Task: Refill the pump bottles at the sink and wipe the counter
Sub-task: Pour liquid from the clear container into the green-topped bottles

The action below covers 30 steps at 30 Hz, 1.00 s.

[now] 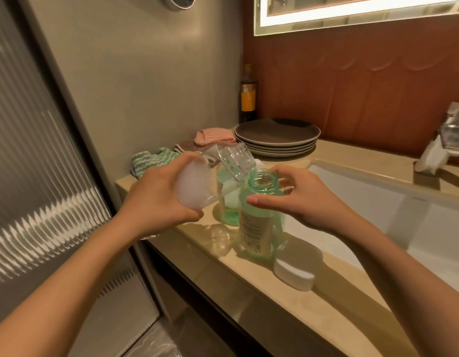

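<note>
A green translucent bottle (256,217) with its cap off stands on the beige counter (287,302) beside the sink. My right hand (298,199) holds it round the shoulder, thumb in front. My left hand (159,199) grips a clear glass cup (215,176) of cloudy white liquid, tilted so its rim is at the bottle's open mouth. A second green bottle (227,199) stands just behind, partly hidden by the cup.
A white sponge (295,275) lies at the counter's front edge. Folded cloths (156,161) and a stack of dark plates (277,136) sit at the back, with a dark bottle (248,96) in the corner. The white sink (408,215) and tap (452,130) are on the right.
</note>
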### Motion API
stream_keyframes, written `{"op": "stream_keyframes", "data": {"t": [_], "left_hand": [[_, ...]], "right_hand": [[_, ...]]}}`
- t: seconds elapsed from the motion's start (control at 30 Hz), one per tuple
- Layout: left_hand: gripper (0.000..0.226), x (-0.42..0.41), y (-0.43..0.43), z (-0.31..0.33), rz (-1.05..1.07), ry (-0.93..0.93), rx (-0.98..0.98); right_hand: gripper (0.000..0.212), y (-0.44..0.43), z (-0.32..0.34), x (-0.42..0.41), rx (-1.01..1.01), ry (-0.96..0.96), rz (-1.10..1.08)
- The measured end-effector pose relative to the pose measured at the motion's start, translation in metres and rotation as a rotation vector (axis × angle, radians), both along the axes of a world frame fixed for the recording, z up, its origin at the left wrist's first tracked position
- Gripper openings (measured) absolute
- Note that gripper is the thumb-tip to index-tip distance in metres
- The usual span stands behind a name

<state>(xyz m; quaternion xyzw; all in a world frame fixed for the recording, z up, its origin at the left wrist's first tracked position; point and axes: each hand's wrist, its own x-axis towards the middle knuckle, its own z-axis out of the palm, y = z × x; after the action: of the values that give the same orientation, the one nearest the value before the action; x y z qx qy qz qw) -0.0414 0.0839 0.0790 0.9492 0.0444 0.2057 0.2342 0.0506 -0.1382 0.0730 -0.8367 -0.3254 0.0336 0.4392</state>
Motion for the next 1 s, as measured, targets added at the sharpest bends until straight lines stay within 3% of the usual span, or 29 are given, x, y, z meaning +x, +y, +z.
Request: {"op": "stream_keyframes", "data": {"t": [0.27, 0.47, 0.63, 0.9, 1.0], "left_hand": [[0.082, -0.001, 0.003, 0.005, 0.006, 0.046, 0.118], [0.081, -0.003, 0.002, 0.016, 0.023, 0.027, 0.249], [0.080, -0.003, 0.003, 0.025, -0.010, 0.030, 0.364], [0.080, -0.004, -0.002, 0.039, 0.009, 0.021, 0.504], [0.082, -0.005, -0.003, 0.042, 0.011, 0.024, 0.545]], "right_hand": [[0.093, -0.001, -0.003, 0.002, -0.017, -0.002, -0.008], [0.080, -0.001, -0.001, 0.000, -0.010, 0.015, -0.002], [0.095, -0.001, -0.003, 0.002, -0.020, 0.001, -0.015], [0.076, -0.001, 0.000, -0.002, -0.005, 0.025, -0.003], [0.083, 0.000, -0.001, 0.000, -0.010, 0.016, -0.005]]}}
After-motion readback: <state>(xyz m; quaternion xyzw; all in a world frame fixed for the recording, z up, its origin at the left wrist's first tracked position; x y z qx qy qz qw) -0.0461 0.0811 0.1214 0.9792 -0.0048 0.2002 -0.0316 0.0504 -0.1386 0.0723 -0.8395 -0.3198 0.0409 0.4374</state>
